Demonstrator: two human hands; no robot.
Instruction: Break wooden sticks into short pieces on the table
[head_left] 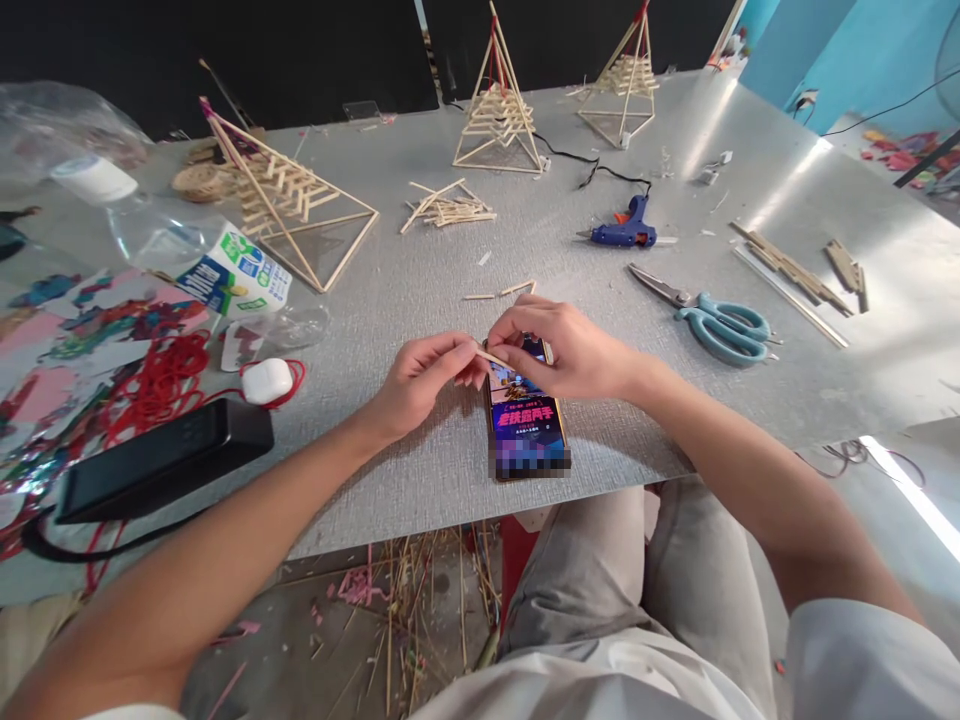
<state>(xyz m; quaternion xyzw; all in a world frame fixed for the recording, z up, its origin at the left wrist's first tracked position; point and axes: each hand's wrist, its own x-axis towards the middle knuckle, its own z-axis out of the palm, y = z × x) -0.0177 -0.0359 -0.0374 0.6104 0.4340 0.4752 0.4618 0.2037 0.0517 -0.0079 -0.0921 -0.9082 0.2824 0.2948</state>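
My left hand (431, 375) and my right hand (555, 345) meet above a smartphone (529, 440) that lies lit on the table. Between them is a short thin wooden stick (489, 356), pinched at one end by each hand. Just beyond my fingers lie a few loose short sticks (480, 296). Farther back rests a small pile of cut sticks (454, 208). Three pyramid-shaped stick frames stand behind: one at left (281, 205), one in the middle (497, 115) and one at right (626, 85).
At right lie a blue hot glue gun (630, 225), scissors (724, 320) and wood strips (795, 270). On the left are a plastic bottle (165, 235), a white earbud case (267, 381), red cord (169, 370) and a black box (169, 455). The table's front edge (442, 520) is near me.
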